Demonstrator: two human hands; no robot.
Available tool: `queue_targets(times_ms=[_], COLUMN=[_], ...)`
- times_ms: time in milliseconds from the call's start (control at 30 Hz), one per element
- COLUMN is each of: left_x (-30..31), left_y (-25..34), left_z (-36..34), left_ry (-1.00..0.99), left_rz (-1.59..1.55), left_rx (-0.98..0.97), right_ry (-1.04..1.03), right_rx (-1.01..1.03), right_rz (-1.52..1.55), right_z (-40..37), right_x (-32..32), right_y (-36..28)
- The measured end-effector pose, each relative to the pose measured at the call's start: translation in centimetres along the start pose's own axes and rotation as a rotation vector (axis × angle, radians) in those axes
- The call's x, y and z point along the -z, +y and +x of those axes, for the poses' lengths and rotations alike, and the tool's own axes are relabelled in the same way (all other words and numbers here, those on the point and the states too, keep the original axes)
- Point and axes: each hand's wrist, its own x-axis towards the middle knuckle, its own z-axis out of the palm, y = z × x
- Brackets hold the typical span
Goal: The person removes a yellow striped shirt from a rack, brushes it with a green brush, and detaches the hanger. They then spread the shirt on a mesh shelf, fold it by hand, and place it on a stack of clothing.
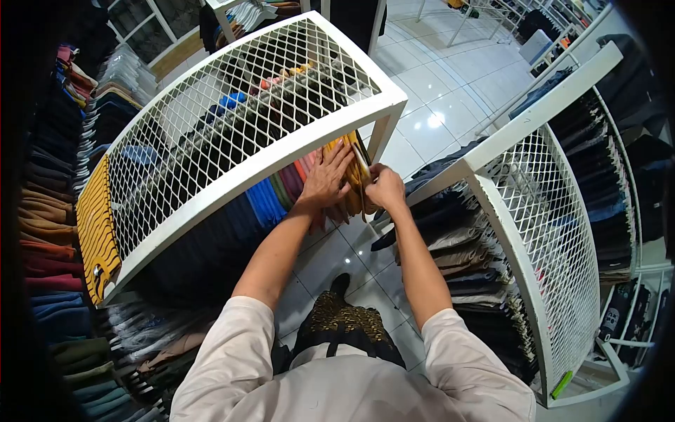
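Note:
Several folded-looking garments hang in a row under the white mesh-topped rack. At the row's right end is a mustard-yellow garment (358, 174). My left hand (328, 177) lies over the hanging clothes with its fingers stretched out, touching the yellow cloth. On the other side, my right hand (386, 188) has its fingers curled in at the yellow garment's edge, pinching it; the fingertips are partly hidden. Left of my hands hang pink cloth (290, 179) and a bright blue garment (264, 204).
The white rack (274, 163) arches over the clothes, with a yellow striped garment (97, 228) across its left end. A second mesh rack (552, 239) with dark trousers stands at right. Stacked clothes (46, 239) line the left. Tiled floor (422, 77) shows between racks.

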Motion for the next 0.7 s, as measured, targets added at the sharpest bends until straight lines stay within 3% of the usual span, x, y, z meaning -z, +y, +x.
queue_targets(times_ms=[133,333,500,700], left_x=[-0.1,0.0,1.1,0.5], left_y=[0.0,-0.2,1.4,3.6], left_z=[0.0,-0.1,-1.0,-2.7], left_ry=[0.013,0.061,0.051,0.031], left_rz=[-0.012,-0.057,-0.025,-0.062], left_rx=[-0.004,-0.035,0.02,0.045], right_ry=[-0.061,0.063,0.168,0.245], right_rx=[-0.043,0.134,0.229,0.263], right_rz=[-0.116,-0.138,-0.017,-0.081], right_z=[-0.8,-2.7,-8.4,-15.0], right_x=[0.3,-2.2,-0.9,2.2], right_y=[-0.8,1.8,2.5,3.8])
